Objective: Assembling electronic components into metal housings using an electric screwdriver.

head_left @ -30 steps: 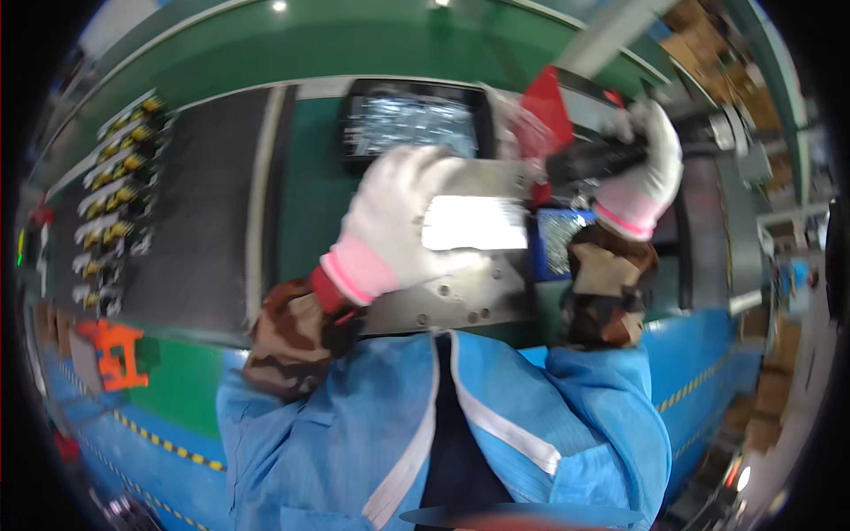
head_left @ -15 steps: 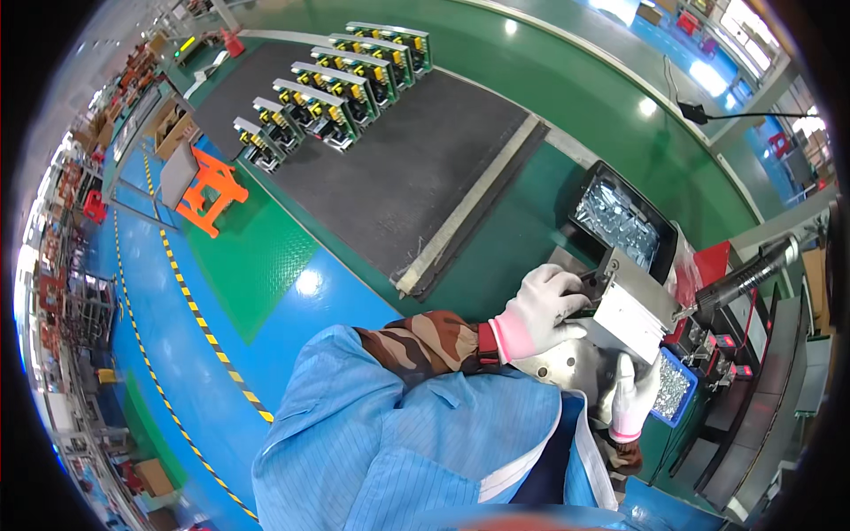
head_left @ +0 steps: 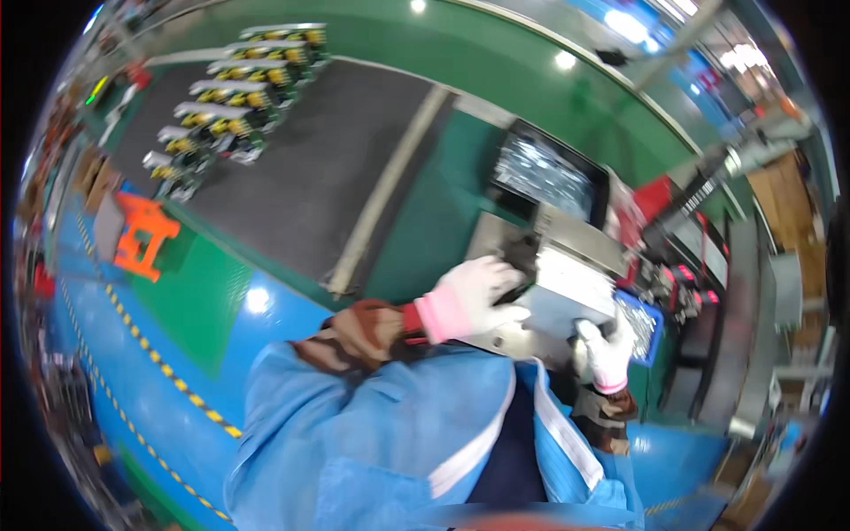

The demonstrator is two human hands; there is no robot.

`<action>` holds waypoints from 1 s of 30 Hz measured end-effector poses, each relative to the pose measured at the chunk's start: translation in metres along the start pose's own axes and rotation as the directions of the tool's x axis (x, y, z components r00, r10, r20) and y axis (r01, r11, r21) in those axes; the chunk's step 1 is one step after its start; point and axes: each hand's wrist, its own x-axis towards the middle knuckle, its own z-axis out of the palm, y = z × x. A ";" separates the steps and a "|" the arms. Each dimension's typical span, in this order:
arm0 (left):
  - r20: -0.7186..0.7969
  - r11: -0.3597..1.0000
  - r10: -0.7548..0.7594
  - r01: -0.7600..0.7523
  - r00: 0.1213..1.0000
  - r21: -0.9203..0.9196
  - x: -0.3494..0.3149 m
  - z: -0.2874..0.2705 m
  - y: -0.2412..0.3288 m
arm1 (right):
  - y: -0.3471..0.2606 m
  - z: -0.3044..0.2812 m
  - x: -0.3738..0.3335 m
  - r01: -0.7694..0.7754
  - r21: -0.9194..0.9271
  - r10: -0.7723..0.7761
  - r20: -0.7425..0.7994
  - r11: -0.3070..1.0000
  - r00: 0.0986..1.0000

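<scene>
A boxy silver metal fixture (head_left: 580, 257) stands before me, its near face shining under the light. My left hand (head_left: 476, 296), in a white glove with a pink cuff, reaches to its left side. The fingers are curled at a dark part (head_left: 522, 255) there; what they hold is hidden. My right hand (head_left: 609, 352), also gloved, is at the fixture's near right corner, with thumb and fingers apart and nothing visible between them. Below the left hand lies a metal plate (head_left: 498, 340) with holes. The picture is somewhat blurred.
A black bin (head_left: 602, 196) of shiny metal parts sits behind the fixture. To the right are a blue tray (head_left: 653, 352) of small metal pieces and a device with red lights (head_left: 686, 288). Several circuit boards (head_left: 235, 93) stand on the dark belt (head_left: 319, 150), far left.
The whole view has swung, so the bench and hands appear farther left. Both hands stay at the fixture; the right hand's fingers have shifted slightly.
</scene>
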 end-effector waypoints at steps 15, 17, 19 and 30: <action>-0.300 0.839 -0.543 0.508 0.784 -0.194 -0.083 -0.132 0.020 | -0.033 0.075 0.005 0.540 -0.215 -0.389 0.489 0.814 0.781; -0.304 0.678 -0.720 0.542 0.624 -0.496 -0.086 -0.157 0.021 | -0.034 0.078 0.009 0.500 -0.185 -0.326 0.563 0.846 0.760; -0.209 0.532 -0.789 0.474 0.577 -0.702 -0.107 -0.179 0.002 | -0.034 0.080 0.006 0.457 -0.177 -0.286 0.573 0.872 0.768; -0.301 0.624 -0.770 0.569 0.562 -0.536 -0.086 -0.168 -0.058 | -0.038 0.075 0.008 0.358 -0.196 -0.222 0.500 0.913 0.837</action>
